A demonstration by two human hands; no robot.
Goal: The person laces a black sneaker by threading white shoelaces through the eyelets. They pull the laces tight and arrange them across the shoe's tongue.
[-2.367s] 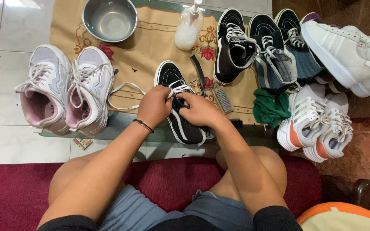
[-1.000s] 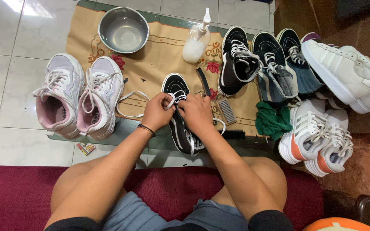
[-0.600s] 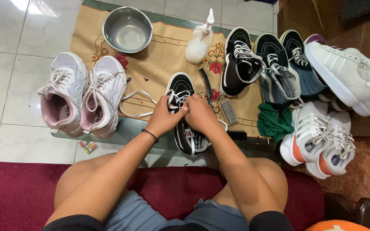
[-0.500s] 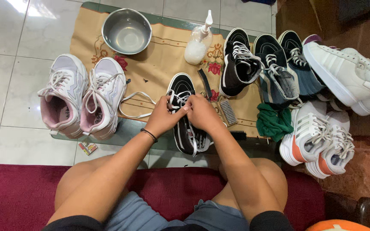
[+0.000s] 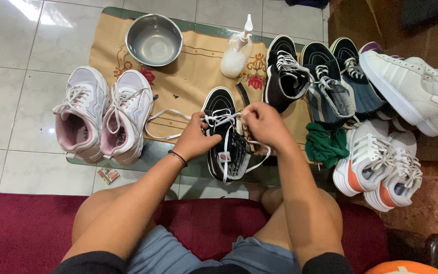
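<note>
Left hand (image 5: 194, 139) and right hand (image 5: 260, 124) close together over a black shoe (image 5: 225, 137), each pinching the white lace (image 5: 222, 120) near the top eyelets; fingers of both clamped on lace. Loose lace ends hang over the shoe's side and loop out left across the mat (image 5: 188, 76). Black band (image 5: 177, 158) on left wrist. Shoe sits at the mat's near edge, toe pointing away, just in front of the person's knees.

Left of the shoe: pair of white-pink sneakers (image 5: 102, 119) side by side, half on mat, half on tile. Far end of mat: steel bowl (image 5: 153, 39), white pump bottle (image 5: 237, 50) to its right. Right of the hands: a second black high-top (image 5: 284, 73), then dark blue shoes (image 5: 335, 86), a big white sneaker (image 5: 415, 91) beyond. Green cloth (image 5: 326, 146) just right of right forearm, touching white-orange sneakers (image 5: 376, 167). Small card (image 5: 108, 175) on tile near mat edge. Red rug (image 5: 21, 228) under the person's legs.
</note>
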